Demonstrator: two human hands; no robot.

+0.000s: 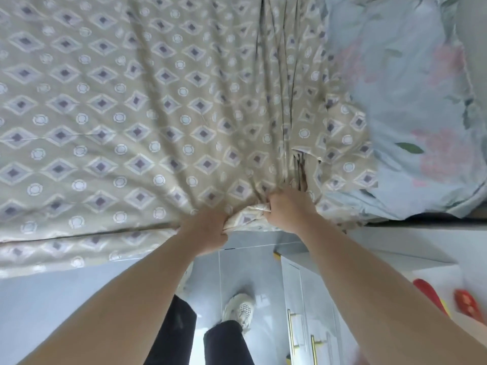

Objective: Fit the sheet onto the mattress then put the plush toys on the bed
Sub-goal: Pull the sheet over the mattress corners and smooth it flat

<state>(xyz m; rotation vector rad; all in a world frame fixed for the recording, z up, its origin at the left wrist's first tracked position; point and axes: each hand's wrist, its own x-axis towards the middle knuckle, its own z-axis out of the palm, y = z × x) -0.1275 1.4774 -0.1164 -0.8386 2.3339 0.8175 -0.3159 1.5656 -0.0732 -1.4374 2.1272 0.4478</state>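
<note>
- Head view: the left hand (208, 230) and the right hand (287, 209) sit close together at the bed's near edge.
- Fingers (272, 204) of both are curled tight, pinching a gathered fold of the patterned sheet (131, 114) — likely to haul it sideways.
- The sheet covers most of the bed; floral bedding (411, 101) at the right is still bare.
- No plush toys clearly show.

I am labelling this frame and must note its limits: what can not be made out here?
Head view:
- Left hand and right hand: fingertips buried in the bunched sheet.
- Floral fabric: mattress cover or quilt, cannot tell; blurred.
- Red objects: blurred, partly behind the right forearm; unidentifiable.
- Sheet's far end: cut off by the top edge.
</note>
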